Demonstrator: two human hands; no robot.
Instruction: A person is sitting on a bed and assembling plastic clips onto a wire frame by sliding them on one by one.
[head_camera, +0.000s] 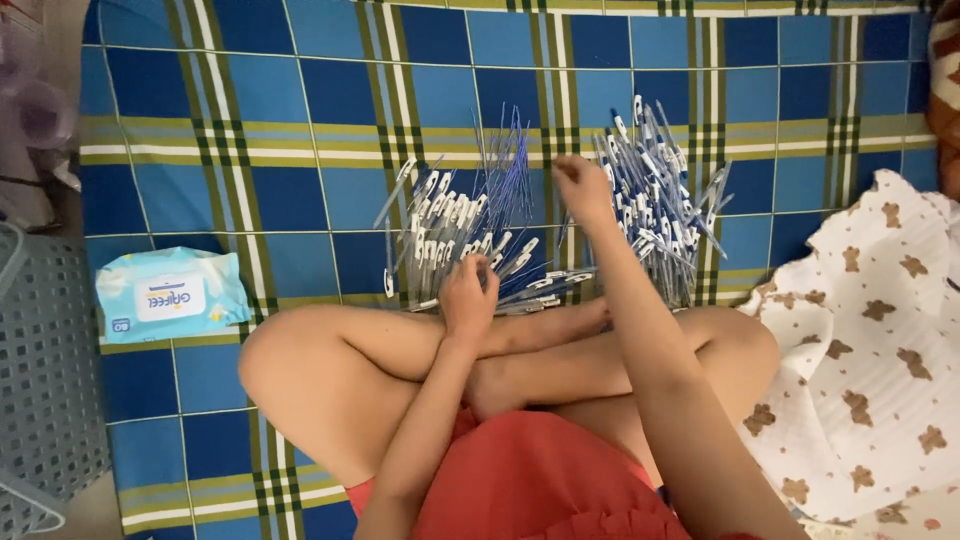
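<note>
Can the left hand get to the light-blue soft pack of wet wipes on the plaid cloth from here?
Probably yes. The left hand rests on the left pile of pens; the wipes pack lies further left on the plaid cloth, with only the raised left knee alongside the path.

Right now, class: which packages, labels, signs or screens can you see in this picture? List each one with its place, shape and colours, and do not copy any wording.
Wipes pack: lies flat on the checked blanket at the left, beside the person's knee; soft, rectangular, light blue, with a white label.
Label: on the middle of the pack's top face; rounded white panel with blue print.
No signs or screens are in view.
</note>
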